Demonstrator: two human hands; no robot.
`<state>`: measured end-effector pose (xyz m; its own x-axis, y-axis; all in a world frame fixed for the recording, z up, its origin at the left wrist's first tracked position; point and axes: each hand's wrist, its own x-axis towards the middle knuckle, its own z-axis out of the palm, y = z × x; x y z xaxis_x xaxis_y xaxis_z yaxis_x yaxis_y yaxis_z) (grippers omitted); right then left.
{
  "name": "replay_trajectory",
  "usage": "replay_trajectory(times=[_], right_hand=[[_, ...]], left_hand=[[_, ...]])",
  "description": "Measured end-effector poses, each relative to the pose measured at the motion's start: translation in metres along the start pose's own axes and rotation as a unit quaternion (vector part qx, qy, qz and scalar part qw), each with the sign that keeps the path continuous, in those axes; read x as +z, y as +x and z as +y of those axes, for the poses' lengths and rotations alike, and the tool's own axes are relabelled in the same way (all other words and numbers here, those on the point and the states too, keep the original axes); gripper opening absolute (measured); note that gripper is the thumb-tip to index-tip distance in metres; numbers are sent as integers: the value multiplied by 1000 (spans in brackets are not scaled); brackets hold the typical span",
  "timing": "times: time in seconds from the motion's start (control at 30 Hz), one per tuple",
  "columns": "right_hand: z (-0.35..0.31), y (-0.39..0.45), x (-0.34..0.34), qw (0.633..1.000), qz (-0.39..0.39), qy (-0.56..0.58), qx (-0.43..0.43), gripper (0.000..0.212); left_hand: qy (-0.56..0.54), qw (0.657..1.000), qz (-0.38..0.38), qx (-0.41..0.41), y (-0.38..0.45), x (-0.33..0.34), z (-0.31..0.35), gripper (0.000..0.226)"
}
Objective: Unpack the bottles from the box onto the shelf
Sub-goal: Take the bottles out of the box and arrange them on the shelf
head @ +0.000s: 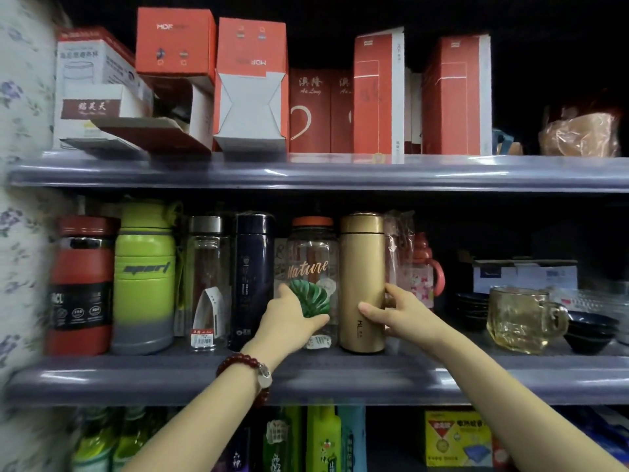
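On the glossy grey-blue middle shelf (pixel 340 379) a row of bottles is standing upright, and both hands are reaching in among them. The left hand (pixel 289 316) is curling its fingers and thumb round the lower part of the clear plastic bottle with the orange screw cap (pixel 311 264), covering part of its green leaf print; the word "Nature" is showing in gold script above. The right hand (pixel 400 310) is gripping the tall matte gold metal flask (pixel 362 267), thumb on the front near the "HL" mark and fingers wrapping behind. These two bottles are standing just beside each other, bases on the shelf (whether they are touching is hard to tell).

To the left, four more bottles are lining up: a slim dark navy flask (pixel 252 277), a clear glass tumbler with a silver lid (pixel 207 281), a chunky lime-green and grey sport bottle (pixel 144 277) and a red and black bottle (pixel 81 284) at the blurred edge. To the right of the gold flask a small pink child's bottle with a red handle (pixel 423 270) is standing behind crinkled plastic wrap, and further right a faceted amber glass mug (pixel 520 318) is sitting beside stacked dark bowls (pixel 592 330).

A dark red bead bracelet (pixel 246 366) is circling the left wrist. On the upper shelf (pixel 340 172) red and white cardboard boxes (pixel 252 83) are crowding together, several with open flaps.
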<state>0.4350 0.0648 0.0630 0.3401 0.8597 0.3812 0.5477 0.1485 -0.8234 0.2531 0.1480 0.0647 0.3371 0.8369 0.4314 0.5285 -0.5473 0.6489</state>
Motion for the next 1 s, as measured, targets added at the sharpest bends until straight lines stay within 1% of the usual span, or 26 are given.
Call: replay_trajectory(times=[0.1, 0.17, 0.23, 0.3, 0.33, 0.4, 0.5, 0.57, 0.6, 0.63, 0.7, 0.83, 1.0], right_hand=[[-5, -8, -1, 998, 42, -50, -7, 59], [-5, -13, 1, 995, 74, -67, -20, 62], [-5, -17, 3, 992, 99, -75, -31, 65], [-5, -19, 6, 991, 106, -69, -34, 66], [-6, -20, 8, 992, 108, -64, -33, 68], [-8, -19, 11, 991, 117, -57, -32, 72], [-10, -18, 20, 988, 137, -72, -26, 85], [-7, -18, 27, 985, 145, -85, -24, 90], [-6, -18, 30, 984, 152, -93, -23, 90], [-6, -18, 31, 982, 158, -97, -20, 88], [-5, -18, 30, 983, 158, -92, -16, 86], [-4, -19, 26, 985, 147, -91, -17, 87], [-7, -20, 26, 986, 138, -91, -10, 87]], left_hand=[[63, 998, 6, -6, 3, -6, 3, 75], [80, 997, 22, 3, 2, -7, 3, 62], [110, 992, 63, 23, -2, -9, 3, 46], [144, 983, 104, 37, -7, -11, 5, 38], [138, 983, 113, 38, -8, -11, 5, 38], [77, 992, 102, 23, -7, -8, 5, 47], [-12, 998, 66, -9, -9, 0, 7, 72], [-42, 997, 61, -29, -13, 8, 9, 89], [-46, 996, 67, -31, -14, 11, 11, 94], [-44, 996, 77, -31, -14, 14, 11, 94], [-47, 994, 93, -34, -13, 14, 10, 88], [-63, 993, 94, -29, -13, 14, 4, 80], [-23, 996, 87, -21, -14, 14, 7, 87]])
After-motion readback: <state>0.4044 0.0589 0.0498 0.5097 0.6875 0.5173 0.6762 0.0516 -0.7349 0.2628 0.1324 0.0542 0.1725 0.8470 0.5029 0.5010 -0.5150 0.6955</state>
